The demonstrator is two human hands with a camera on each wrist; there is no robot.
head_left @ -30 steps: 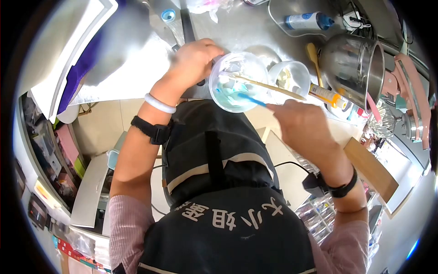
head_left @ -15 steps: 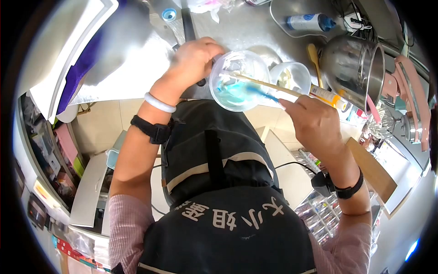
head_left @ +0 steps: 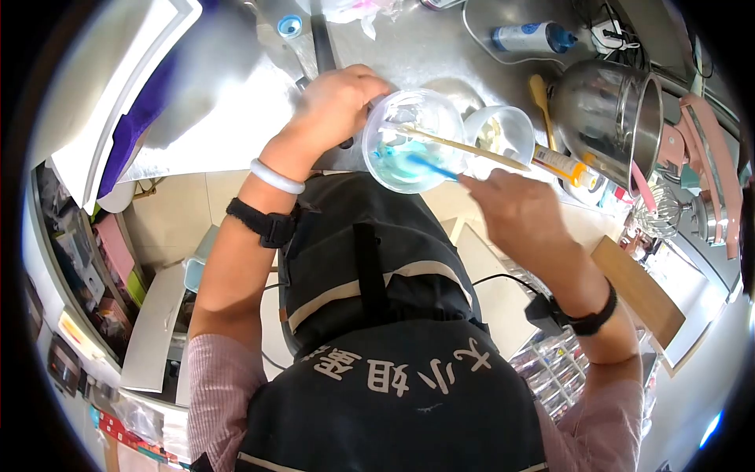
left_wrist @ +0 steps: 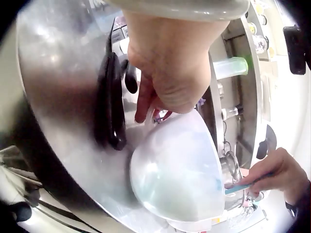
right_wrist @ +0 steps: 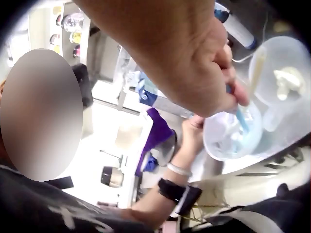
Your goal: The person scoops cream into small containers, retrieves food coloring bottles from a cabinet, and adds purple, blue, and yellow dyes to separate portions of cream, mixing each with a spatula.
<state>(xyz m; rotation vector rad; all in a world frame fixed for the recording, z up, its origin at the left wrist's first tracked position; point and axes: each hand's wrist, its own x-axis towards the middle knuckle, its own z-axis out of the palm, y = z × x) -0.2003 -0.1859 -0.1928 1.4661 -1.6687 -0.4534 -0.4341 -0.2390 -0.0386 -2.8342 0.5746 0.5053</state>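
A translucent plastic bowl (head_left: 371, 149) at the table's near edge holds white cream and turquoise colouring. My left hand (head_left: 336, 106) grips it at its left side; in the left wrist view the fingers are at the edge of the bowl (left_wrist: 175, 170), partly hidden behind the wrist. With its fingers curled, my right hand (head_left: 521, 216) holds a blue-handled stirring tool (head_left: 434, 168), whose far end is down in the turquoise cream. A wooden stick (head_left: 464, 147) leans in the same bowl, sticking out over a smaller translucent bowl (head_left: 525, 134) with pale cream inside.
An orange-capped bottle (head_left: 562, 165) lies right of the bowls. Beyond are a wooden spatula (head_left: 539, 96), a steel mixing bowl (head_left: 602, 118) and a pink stand mixer (head_left: 714, 165). A blue-capped bottle (head_left: 523, 37) lies at the back, and a black-handled tool (head_left: 322, 49) behind my left hand.
My right hand swings out to the right with the blue tool, then back left, and the turquoise spreads in the cream. The left hand stays at the bowl.
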